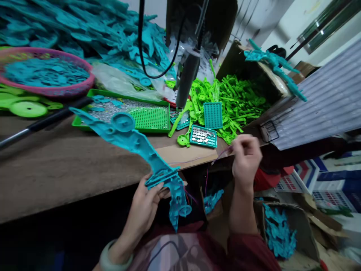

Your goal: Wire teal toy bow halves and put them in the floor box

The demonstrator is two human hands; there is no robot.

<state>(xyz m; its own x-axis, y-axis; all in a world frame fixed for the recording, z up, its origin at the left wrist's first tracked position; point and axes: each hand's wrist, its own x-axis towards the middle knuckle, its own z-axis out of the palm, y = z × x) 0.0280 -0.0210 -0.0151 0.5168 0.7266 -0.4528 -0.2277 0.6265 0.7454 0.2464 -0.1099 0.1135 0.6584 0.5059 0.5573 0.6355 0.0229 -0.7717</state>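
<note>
My left hand (148, 201) is closed round the middle of a long teal plastic bow-shaped part (138, 145). Its ribbed inner side faces up, with a round hub near each end. My right hand (246, 160), slightly blurred, is raised at the table's front edge with its fingers pinched together. A thin purple string (225, 152) runs from those fingers toward the teal part. More of the string hangs below the table edge.
A green tray (152, 116) of small metal pieces lies behind the teal part. Close by are a small teal tray (203, 136) of metal discs and heaped green parts (239, 96). An upright grey tool (187, 77) hangs over the table. A pink basket (56, 90) stands left.
</note>
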